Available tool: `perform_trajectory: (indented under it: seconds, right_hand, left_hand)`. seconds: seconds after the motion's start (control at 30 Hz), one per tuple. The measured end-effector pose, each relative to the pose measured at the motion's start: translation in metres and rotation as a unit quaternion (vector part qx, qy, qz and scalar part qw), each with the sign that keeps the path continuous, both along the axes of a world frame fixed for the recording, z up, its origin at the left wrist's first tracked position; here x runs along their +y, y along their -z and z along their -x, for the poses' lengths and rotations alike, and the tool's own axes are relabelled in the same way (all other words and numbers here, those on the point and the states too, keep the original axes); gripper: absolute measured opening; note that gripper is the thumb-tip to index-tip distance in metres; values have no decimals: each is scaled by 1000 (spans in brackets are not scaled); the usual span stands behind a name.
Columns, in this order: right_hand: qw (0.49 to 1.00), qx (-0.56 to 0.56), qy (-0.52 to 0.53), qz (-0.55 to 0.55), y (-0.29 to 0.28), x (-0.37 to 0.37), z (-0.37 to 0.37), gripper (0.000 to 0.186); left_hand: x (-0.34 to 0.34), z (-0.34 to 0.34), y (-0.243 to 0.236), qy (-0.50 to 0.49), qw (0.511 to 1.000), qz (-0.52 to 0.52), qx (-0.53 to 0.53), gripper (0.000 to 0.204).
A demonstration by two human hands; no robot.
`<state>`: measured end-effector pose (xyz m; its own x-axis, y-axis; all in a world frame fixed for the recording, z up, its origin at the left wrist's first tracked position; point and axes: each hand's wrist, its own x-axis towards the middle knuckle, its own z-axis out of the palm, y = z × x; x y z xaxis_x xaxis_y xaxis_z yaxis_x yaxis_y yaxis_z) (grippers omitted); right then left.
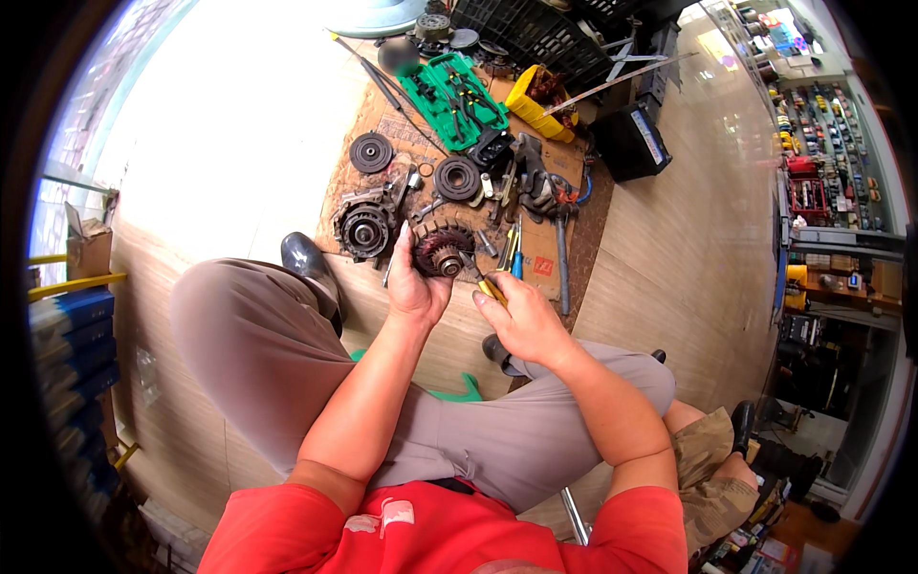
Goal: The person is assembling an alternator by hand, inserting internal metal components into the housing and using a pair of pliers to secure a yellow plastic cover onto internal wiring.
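Left hand (pixel 421 292) cups toothed rotor (pixel 442 236) from left and below — digits partly hidden behind it. Rotor sits up off cardboard (pixel 397 129), just right of round metal housing (pixel 365 232). Long axis runs roughly toward wearer: stepped hub (pixel 447 261) faces person and camera, toothed rim on far side. Right hand (pixel 524 320) clenched round yellow-handled pliers (pixel 491 288), slanting up-left, tip at hub — can't tell if touching.
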<state>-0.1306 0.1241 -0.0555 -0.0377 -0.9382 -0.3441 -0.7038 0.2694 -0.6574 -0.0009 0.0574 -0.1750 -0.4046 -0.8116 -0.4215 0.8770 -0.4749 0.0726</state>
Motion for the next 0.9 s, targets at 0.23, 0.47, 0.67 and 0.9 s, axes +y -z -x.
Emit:
perform_trajectory:
  seconds: [0.23,0.47,0.67,0.9]
  right_hand:
    - [1000,-8,16,10,2,1,0,39]
    - [1000,2,16,3,1,1,-1,36]
    - [1000,14,14,-8,1,0,-1,36]
    - [1000,24,2,-12,3,-1,0,32]
  left_hand:
    - [1,3,-4,-15,1000,13,-14,48]
    - [1,2,-6,-22,999,31,-28,45]
    - [1,2,-5,-30,998,31,-37,43]
    - [2,1,-6,-21,999,26,-34,42]
